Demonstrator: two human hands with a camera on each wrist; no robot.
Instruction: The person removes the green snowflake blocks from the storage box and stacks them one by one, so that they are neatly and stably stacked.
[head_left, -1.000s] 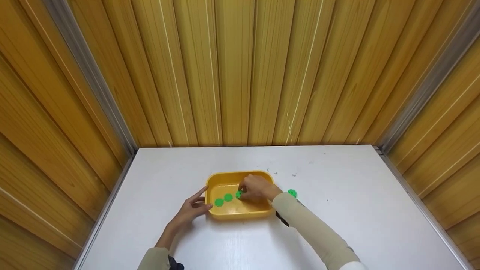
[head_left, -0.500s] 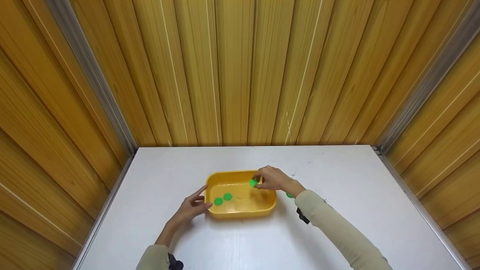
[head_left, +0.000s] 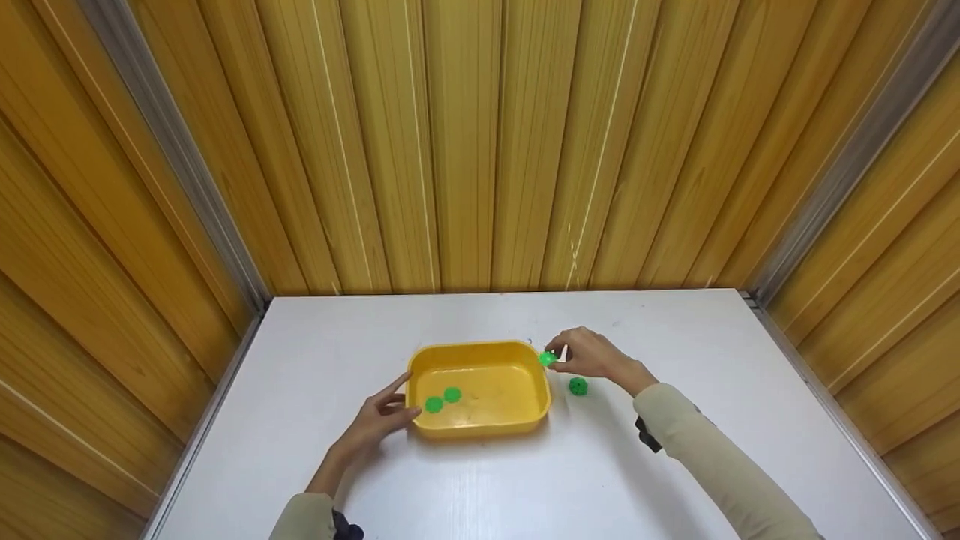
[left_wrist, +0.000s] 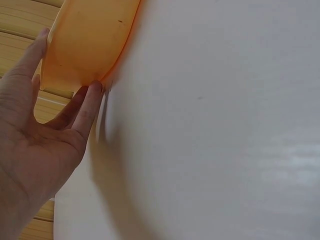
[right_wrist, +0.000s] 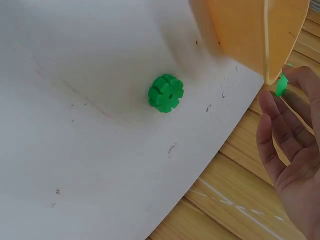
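My left hand [head_left: 375, 421] touches the left end of a yellow plastic tray [head_left: 480, 430], its outstretched fingers and thumb spread along the outer wall. In the left wrist view, the fingertips lie against the tray's outer wall [left_wrist: 90, 45]. Just beyond the tray's right rim, my right hand [head_left: 592, 352] pinches a small green notched disc [head_left: 547, 358] between thumb and fingertips. The right wrist view shows this held disc [right_wrist: 281, 86] nearly edge-on beside the rim. Two green discs [head_left: 434, 405] lie flat inside the tray at its left.
A short stack of green notched discs [head_left: 577, 386] stands on the white table [head_left: 480, 487], right of the tray and below my right hand. Wood-patterned panels [head_left: 465, 150] rise behind the table and on both sides.
My right hand has lifted a green disc from inside the tray and carried it rightward past the rim. The stack on the table is uncovered again. The left hand stays at the tray.
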